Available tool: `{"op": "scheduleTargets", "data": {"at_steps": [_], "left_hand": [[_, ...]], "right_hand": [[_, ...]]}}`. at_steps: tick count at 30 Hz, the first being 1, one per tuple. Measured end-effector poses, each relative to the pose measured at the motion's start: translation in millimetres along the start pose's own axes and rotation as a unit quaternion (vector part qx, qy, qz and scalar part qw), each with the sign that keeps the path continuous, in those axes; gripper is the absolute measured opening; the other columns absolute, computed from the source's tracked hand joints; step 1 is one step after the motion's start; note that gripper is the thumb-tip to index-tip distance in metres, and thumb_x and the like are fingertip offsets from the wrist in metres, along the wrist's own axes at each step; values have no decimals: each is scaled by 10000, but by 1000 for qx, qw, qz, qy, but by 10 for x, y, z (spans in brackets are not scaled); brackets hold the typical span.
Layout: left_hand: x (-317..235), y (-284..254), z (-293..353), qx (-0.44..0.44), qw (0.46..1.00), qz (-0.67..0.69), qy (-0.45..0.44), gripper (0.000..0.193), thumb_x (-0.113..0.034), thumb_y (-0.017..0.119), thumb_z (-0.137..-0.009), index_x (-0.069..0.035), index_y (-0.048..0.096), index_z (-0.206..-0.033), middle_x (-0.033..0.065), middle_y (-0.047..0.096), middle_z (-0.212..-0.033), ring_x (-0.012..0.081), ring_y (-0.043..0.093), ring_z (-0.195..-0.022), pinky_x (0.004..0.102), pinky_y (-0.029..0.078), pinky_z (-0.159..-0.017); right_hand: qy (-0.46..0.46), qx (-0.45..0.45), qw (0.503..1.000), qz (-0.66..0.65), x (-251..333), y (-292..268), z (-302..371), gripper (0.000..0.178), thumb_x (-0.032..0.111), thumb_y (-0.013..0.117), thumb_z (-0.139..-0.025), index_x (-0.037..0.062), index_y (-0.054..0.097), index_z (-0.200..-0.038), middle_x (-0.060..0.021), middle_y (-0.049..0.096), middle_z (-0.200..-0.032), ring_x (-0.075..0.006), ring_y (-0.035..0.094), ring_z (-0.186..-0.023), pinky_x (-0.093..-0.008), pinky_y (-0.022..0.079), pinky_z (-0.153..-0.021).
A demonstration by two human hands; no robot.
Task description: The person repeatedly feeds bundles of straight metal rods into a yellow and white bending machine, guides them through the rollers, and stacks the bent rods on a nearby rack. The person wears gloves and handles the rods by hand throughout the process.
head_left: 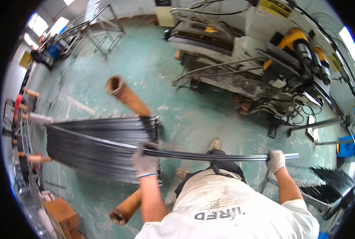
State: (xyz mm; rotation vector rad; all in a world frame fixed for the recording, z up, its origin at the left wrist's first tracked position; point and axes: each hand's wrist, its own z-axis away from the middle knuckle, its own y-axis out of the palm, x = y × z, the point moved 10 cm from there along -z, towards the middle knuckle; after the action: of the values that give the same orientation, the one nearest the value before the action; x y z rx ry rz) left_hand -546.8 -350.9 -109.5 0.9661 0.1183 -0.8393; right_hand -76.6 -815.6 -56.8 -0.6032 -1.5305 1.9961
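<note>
Across the front of my body runs a small bundle of long, thin metal rods (209, 155), stretching far out to the left. My left hand (145, 162), in a whitish work glove, is closed around it near the right end of a dark stack of similar rods (101, 161). Toward the bundle's right end, my right hand (276, 160) is also gloved and closed around the rods, with a short length sticking out beyond it. Thick brown cardboard tubes stick out from under the stack, one on the far side (130, 99) and one on the near side (126, 208).
A big machine with hoses (225, 75) and yellow-and-black cylinders (295, 42) stands at the far right. Another pile of dark rods (329, 185) lies on a rack to my right. Brown boxes (61, 213) sit at the lower left. Far off at the left is another person (40, 57).
</note>
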Motion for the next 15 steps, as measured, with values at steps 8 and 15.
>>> {"op": "scheduleTargets", "data": {"at_steps": [8, 15], "left_hand": [[-352, 3260, 345, 331, 932, -68, 129, 192, -118, 653, -1118, -33, 669, -1290, 62, 707, -1195, 179, 639, -975, 365, 555, -912], [1156, 4865, 8, 409, 900, -147, 38, 309, -154, 705, -1079, -56, 639, -1364, 91, 745, -1129, 302, 709, -1116, 597, 465, -1215]], "right_hand": [[431, -449, 644, -444, -2380, -225, -277, 385, 56, 663, -922, -40, 673, -1295, -248, 704, -1348, -423, 641, -1323, -516, 482, -1180], [178, -213, 111, -954, -1078, -435, -2030, 130, 90, 615, -1090, -10, 633, -1170, -146, 684, -1231, -348, 678, -1213, -530, 588, -1088]]}}
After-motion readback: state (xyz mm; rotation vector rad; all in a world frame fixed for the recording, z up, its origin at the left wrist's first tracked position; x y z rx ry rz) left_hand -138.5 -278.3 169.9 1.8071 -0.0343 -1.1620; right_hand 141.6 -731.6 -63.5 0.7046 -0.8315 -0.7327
